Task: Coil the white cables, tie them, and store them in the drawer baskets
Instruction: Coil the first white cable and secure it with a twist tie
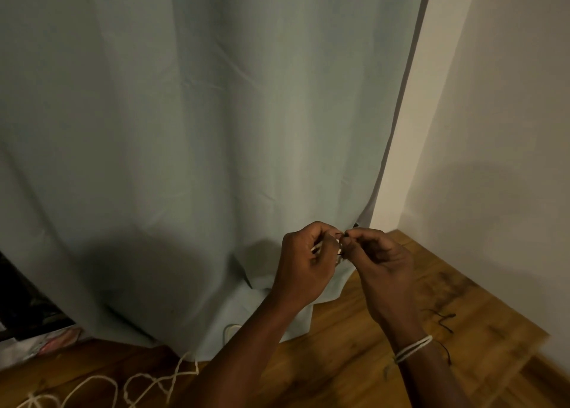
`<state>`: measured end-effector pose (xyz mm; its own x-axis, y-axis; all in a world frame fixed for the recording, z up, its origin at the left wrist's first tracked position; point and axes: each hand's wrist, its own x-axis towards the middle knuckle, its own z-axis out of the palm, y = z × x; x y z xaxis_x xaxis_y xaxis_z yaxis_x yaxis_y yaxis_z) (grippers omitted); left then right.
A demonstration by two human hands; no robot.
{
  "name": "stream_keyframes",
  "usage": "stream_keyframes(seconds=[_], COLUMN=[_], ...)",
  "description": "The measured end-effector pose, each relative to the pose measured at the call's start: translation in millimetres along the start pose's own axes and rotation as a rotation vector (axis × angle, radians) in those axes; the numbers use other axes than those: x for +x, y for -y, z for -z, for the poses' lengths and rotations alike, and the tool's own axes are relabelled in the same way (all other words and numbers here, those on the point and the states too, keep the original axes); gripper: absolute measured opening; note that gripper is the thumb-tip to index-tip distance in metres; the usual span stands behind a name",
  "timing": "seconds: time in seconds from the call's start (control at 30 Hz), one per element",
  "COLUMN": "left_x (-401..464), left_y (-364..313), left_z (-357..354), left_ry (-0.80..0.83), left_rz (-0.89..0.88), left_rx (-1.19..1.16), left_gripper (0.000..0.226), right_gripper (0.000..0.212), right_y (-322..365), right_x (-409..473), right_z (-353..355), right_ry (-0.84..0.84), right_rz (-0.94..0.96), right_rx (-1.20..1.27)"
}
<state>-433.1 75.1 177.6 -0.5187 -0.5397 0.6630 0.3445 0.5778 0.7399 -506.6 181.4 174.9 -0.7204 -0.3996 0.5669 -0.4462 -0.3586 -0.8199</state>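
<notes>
Hands together in front of a pale green curtain (191,114): left hand (303,265) curled round a small white cable coil (327,247) (mostly hidden by the fingers), right hand (374,262) pinching a thin dark tie (341,235) just beside it, fingertips of both nearly touching. More loose white cable (135,387) lying in loops on the wooden floor (345,361), lower left. Spare dark ties (442,318) on the floor to the right, near the white wall (493,130).

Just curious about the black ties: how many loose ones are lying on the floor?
1 that shows plainly: a thin black tie on the wooden floor right of the right hand. More may hide behind the arms or the curtain.
</notes>
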Motion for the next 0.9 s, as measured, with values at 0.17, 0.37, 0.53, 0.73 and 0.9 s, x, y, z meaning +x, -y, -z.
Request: stream_keyframes(seconds=[0.17,0.37,0.53,0.73,0.9], left_x=[1,4,8,9,10], left_y=[-6,-14,-15,-23,-25], left_z=[2,0,-5,-4,-3], left_ry=[-0.041,-0.073,-0.123,-0.110,-0.118], left_rz=[-0.027,-0.137,-0.102,-0.115,-0.112], left_rx=[0.012,0.096,0.085,0.003,0.012], left_gripper=[0.035,0.015,0.010,0.014,0.017], right_gripper=[0.020,0.052,0.050,0.052,0.045], right_y=[2,5,8,12,16], right_x=[3,10,11,9,8], right_z=[0,3,4,4,3], right_ry=[-0.016,0.018,0.015,0.002,-0.018], right_rz=[-0.096,-0.199,-0.173,-0.160,-0.120], right_rx=[0.151,0.329,0.307,0.278,0.215])
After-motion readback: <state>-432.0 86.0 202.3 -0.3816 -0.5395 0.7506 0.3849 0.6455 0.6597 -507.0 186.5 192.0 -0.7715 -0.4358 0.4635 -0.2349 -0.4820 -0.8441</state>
